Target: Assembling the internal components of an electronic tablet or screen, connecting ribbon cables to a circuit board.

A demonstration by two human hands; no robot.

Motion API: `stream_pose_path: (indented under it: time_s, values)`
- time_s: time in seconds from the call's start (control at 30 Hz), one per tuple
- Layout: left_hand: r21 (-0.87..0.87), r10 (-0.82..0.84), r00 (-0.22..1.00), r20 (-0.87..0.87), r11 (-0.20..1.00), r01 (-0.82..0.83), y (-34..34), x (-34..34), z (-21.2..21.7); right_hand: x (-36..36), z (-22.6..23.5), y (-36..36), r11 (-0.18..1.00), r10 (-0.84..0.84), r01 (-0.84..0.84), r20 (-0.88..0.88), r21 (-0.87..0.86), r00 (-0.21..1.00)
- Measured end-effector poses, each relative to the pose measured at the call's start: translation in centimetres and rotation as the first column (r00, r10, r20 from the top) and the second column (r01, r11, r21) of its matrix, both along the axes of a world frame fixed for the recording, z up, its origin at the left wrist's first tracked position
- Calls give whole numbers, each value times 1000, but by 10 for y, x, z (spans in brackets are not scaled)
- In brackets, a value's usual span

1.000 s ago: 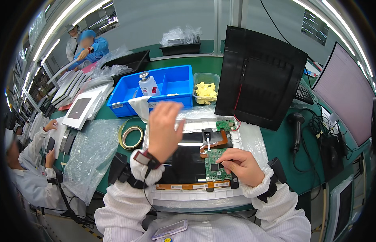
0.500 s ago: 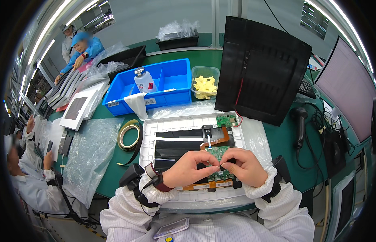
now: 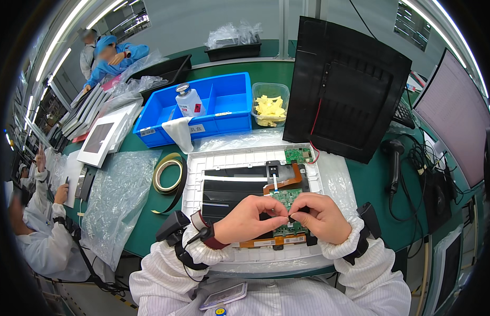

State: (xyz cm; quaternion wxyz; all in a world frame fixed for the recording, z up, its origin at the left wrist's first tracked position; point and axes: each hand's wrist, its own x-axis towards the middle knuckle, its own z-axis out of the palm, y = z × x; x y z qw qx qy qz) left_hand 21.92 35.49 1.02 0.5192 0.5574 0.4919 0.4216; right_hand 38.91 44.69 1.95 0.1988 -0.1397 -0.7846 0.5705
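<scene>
My left hand (image 3: 249, 219) and my right hand (image 3: 323, 219) meet fingertip to fingertip, both pinched. A small dark piece shows between them, too small to name. Beneath lies a white device housing (image 3: 194, 184) with its inside up. Under and behind my fingers is a green circuit board (image 3: 285, 196), partly hidden by them. An orange flat cable (image 3: 294, 179) runs up from the board past a smaller green board (image 3: 300, 155). A black back cover (image 3: 350, 89) stands upright behind the housing, with a red wire (image 3: 315, 122) hanging down it.
Left of the housing lies a tape roll (image 3: 168, 175) beside bubble wrap (image 3: 118, 200). Behind stand a blue bin (image 3: 224, 122) with a white bottle (image 3: 190, 100) and a tub (image 3: 270, 105) of yellow pieces. A scanner (image 3: 393, 158) and monitor (image 3: 455, 116) are right; co-workers sit left.
My hands stay pinched together over the board, almost unmoved. The view has shifted slightly. At the far left, the co-worker in blue has raised an arm towards the head.
</scene>
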Motion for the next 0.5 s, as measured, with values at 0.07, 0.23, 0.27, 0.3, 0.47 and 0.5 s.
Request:
stream_pose_path:
  time_s: [0.07,0.23,0.27,0.3,0.47,0.5]
  values:
    - [-4,2,1000,13,1000,-2,0,0,0,0,0,0,1000,2,-2,8,-2,1000]
    - [-40,-9,998,66,999,12,-1,-1,1,-2,-2,0,999,-26,27,-30,46,999]
    - [-30,-16,994,108,999,20,-1,-1,0,-3,-6,0,998,-22,24,-36,54,999]
    - [-40,-12,991,137,999,18,-2,0,-2,-3,-11,-1,992,-71,82,-115,92,991]
    - [-29,52,989,135,998,-48,-1,1,-9,-5,-4,-6,758,-268,360,-244,544,932]
    - [-12,69,989,134,998,-68,-1,1,-10,-6,-6,-6,757,-257,356,-251,548,933]
